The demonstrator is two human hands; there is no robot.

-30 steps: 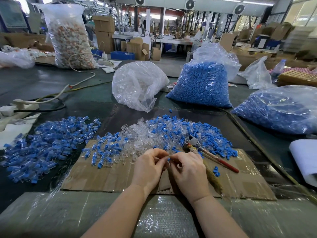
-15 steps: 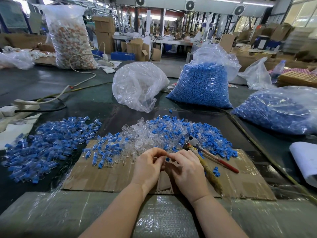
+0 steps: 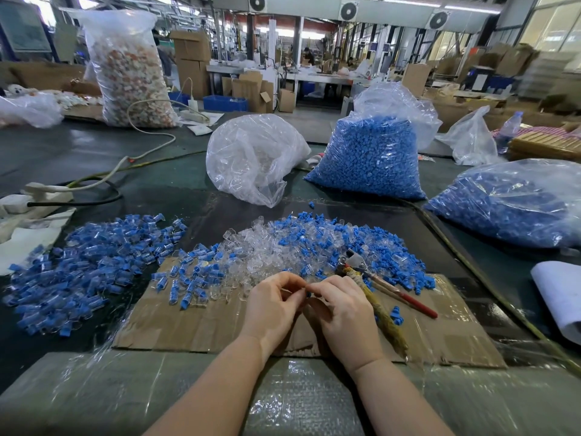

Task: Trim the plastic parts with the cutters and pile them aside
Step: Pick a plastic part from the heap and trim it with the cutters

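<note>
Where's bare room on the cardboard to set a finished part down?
The near left of the cardboard is bare, bordered by the left hand and the loose parts above. A smaller bare patch lies at the near right, beyond the cutters. The far edge is crowded with the mixed pile. The right hand sits mid-board.

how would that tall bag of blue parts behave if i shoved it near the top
The blue bag would probably tip or slump, since it stands tall on the table. Its thin film is crinkled and loose on top, so it would likely cave in. Packed full, it's probably heavy.
</note>
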